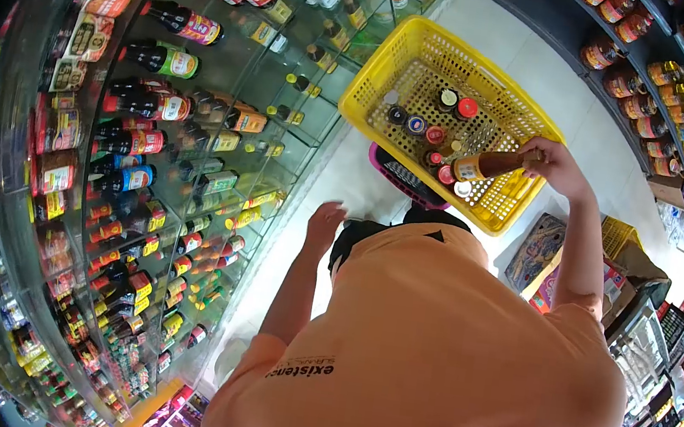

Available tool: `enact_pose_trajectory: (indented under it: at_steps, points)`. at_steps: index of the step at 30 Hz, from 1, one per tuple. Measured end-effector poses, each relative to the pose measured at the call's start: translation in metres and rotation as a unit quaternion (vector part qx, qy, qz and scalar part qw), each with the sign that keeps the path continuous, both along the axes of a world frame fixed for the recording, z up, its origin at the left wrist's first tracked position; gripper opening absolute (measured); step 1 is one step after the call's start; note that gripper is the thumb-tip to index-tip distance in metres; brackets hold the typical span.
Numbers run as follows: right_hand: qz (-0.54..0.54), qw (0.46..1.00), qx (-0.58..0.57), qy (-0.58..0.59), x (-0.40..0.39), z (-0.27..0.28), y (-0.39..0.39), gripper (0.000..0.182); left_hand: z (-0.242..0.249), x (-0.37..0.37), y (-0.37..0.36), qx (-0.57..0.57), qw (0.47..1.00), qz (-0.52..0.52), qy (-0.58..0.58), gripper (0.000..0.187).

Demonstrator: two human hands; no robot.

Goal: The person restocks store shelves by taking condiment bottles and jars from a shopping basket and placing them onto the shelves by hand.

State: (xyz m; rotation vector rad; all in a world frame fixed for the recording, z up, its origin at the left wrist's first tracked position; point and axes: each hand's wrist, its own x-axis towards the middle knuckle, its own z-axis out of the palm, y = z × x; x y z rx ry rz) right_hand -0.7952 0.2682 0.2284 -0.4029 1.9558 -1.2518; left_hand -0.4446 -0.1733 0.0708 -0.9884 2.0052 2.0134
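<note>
My right hand (pixel 559 165) grips a brown sauce bottle (pixel 489 164) by its base, holding it on its side over the yellow basket (pixel 394 70), cap pointing left. Several bottles with red, black and white caps (pixel 438 123) stand inside the basket. My left hand (pixel 325 222) hangs with fingers apart and holds nothing, below the basket's near corner and beside the glass shelves.
Glass shelves (pixel 229 89) on the left carry several rows of sauce bottles (pixel 160 60). A pink basket (pixel 402 178) sits under the yellow one on the white floor. Shelves of jars (pixel 630 95) line the right side. Boxes (pixel 538 253) lie near my right arm.
</note>
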Motion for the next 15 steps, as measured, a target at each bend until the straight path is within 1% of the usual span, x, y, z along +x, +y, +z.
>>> enact_pose_trajectory:
  at_steps: [1,2,3,5,7,8,10,11,13,14,15]
  points:
    - [0.019,0.999,-0.024,-0.024,0.0,0.016,-0.007,0.021,0.02,-0.028,0.013,0.013,1.0,-0.012,-0.008,0.032]
    - [0.039,0.997,-0.048,-0.047,0.0,0.031,-0.017,0.021,0.028,-0.048,0.021,0.044,0.996,-0.052,0.062,0.034]
    - [0.039,0.994,-0.083,-0.051,0.004,0.046,-0.03,0.02,0.043,-0.069,0.031,0.06,0.993,-0.082,0.063,0.038]
    - [0.07,0.99,-0.101,-0.069,0.0,0.058,-0.047,0.02,0.084,-0.103,0.057,0.133,0.978,-0.115,0.114,0.039]
    - [0.104,0.98,-0.141,-0.095,0.0,0.067,-0.068,0.021,0.116,-0.124,0.077,0.156,0.953,-0.186,0.182,0.04]
    - [0.112,0.979,-0.143,-0.094,0.0,0.074,-0.081,0.021,0.121,-0.13,0.086,0.151,0.955,-0.18,0.184,0.04]
    - [0.165,0.966,-0.167,-0.103,-0.002,0.086,-0.107,0.022,0.132,-0.139,0.097,0.246,0.932,-0.222,0.15,0.05]
    - [0.179,0.961,-0.175,-0.115,-0.002,0.087,-0.118,0.023,0.142,-0.135,0.097,0.242,0.934,-0.216,0.152,0.05]
    - [0.202,0.956,-0.18,-0.115,0.0,0.093,-0.143,0.025,0.167,-0.128,0.099,0.375,0.903,-0.202,0.047,0.065]
    - [0.216,0.952,-0.183,-0.115,0.002,0.096,-0.153,0.027,0.155,-0.12,0.094,0.374,0.905,-0.199,0.049,0.065]
    - [0.23,0.947,-0.192,-0.111,0.005,0.095,-0.161,0.037,0.132,-0.109,0.088,0.401,0.896,-0.181,0.061,0.068]
